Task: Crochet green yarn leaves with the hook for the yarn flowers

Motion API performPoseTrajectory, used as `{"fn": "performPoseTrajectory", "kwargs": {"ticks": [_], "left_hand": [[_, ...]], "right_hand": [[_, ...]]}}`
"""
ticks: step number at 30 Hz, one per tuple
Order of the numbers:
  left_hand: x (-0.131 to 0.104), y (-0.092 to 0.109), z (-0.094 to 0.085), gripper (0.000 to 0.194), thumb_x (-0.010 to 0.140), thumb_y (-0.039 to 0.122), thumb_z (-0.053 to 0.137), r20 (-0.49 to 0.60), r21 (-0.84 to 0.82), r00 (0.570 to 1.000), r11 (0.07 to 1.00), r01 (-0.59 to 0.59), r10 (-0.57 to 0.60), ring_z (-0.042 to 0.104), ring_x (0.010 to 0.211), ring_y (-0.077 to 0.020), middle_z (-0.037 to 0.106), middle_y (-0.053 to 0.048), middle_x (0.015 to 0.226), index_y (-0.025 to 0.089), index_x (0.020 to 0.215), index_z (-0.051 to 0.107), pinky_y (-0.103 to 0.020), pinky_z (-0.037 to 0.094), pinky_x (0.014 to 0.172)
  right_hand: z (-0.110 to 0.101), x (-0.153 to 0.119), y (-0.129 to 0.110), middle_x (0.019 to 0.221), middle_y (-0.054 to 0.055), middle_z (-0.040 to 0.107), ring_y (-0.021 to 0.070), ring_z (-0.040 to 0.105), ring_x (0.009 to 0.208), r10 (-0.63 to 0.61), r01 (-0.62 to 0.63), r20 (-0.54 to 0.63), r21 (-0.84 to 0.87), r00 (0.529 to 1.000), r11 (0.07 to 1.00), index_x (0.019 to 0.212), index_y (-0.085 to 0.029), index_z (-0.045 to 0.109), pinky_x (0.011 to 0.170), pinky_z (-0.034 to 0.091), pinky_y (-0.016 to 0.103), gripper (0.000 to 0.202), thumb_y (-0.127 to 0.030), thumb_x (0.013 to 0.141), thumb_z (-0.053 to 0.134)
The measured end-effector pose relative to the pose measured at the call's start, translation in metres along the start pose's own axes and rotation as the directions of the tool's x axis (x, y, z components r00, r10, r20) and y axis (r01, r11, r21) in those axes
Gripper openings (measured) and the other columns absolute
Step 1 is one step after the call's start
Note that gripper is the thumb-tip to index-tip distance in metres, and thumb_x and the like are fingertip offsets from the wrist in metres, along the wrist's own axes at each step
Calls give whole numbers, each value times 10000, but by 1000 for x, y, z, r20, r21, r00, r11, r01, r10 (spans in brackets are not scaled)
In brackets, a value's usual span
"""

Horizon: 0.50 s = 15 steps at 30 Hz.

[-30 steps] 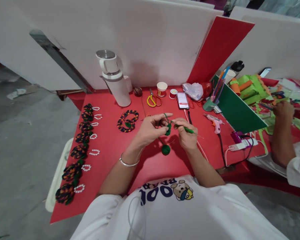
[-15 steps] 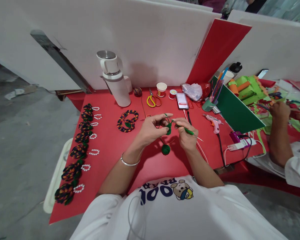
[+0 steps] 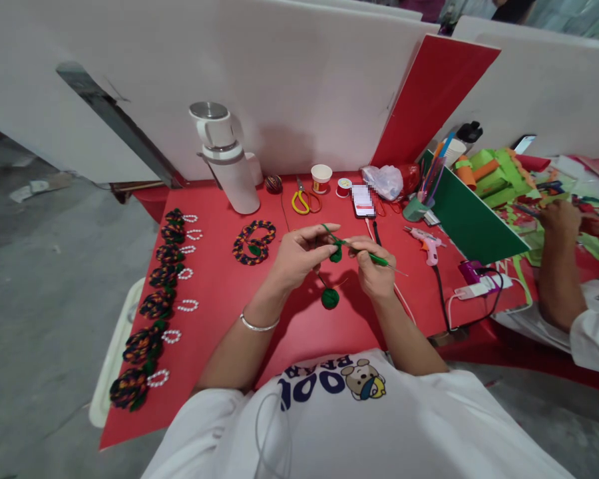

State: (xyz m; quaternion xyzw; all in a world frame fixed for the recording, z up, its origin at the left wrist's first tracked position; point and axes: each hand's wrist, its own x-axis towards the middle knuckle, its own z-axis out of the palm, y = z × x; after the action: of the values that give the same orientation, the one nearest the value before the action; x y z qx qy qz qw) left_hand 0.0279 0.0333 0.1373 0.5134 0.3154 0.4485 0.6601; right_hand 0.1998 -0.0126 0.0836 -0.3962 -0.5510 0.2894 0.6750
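Observation:
My left hand [image 3: 299,255] pinches a small piece of green crochet [image 3: 336,253], with a strand of green yarn running over its raised forefinger. A crochet hook [image 3: 378,259] with a green handle lies in the closed fingers of my right hand [image 3: 376,269]. Its tip meets the green piece between both hands. Below them, a round green yarn piece [image 3: 330,299] rests on the red table. To the left of my left hand lies a dark multicoloured braided loop [image 3: 253,243] with a green leaf shape on it.
Several braided yarn pieces [image 3: 156,303] with bead rings line the table's left edge. Behind stand a white flask [image 3: 234,176], yellow-handled scissors [image 3: 301,201], a paper cup [image 3: 321,178] and a phone [image 3: 363,201]. A pink glue gun [image 3: 428,245] lies right. Another person's hands [image 3: 562,219] work beyond a green divider [image 3: 479,213].
The strand over my left forefinger now shows as a longer slanting line. The green crochet piece sits slightly higher, tucked nearer my left fingers. Both hands keep their hold.

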Motion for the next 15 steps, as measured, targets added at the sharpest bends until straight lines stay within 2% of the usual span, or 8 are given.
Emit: {"fn": "performPoseTrajectory", "kwargs": {"ticks": [4,8,11,15], "left_hand": [[1,0,0,393,642,214,847,-31,8,999,1000,-15,15,559,573,-88,664,-9,701,142,1027,813,-203,413,477],[0,2,0,350,639,184,825,-48,34,998,999,-25,27,557,577,-93,655,-2,664,147,987,819,-216,427,506],[0,2,0,346,637,167,803,-62,46,998,999,-30,33,555,572,-90,667,-5,674,144,982,817,-207,410,483],[1,0,-1,342,640,202,804,-57,19,998,1000,16,-15,525,523,-79,645,3,654,140,976,816,-200,371,433]], "right_hand": [[-2,0,0,1051,50,794,226,721,1001,-22,22,25,-2,999,1000,985,-314,769,895,592,438,214,-497,948,665],[-8,2,-1,1016,57,789,239,716,1002,-40,40,97,3,995,999,968,-305,759,885,587,452,222,-496,958,647],[-13,5,-3,1013,55,786,237,705,1002,-62,58,151,28,987,998,961,-300,755,897,573,454,192,-458,967,645],[-18,8,-8,1039,55,787,242,701,1011,-65,55,200,55,978,997,957,-302,752,891,569,456,176,-438,970,641]]}}
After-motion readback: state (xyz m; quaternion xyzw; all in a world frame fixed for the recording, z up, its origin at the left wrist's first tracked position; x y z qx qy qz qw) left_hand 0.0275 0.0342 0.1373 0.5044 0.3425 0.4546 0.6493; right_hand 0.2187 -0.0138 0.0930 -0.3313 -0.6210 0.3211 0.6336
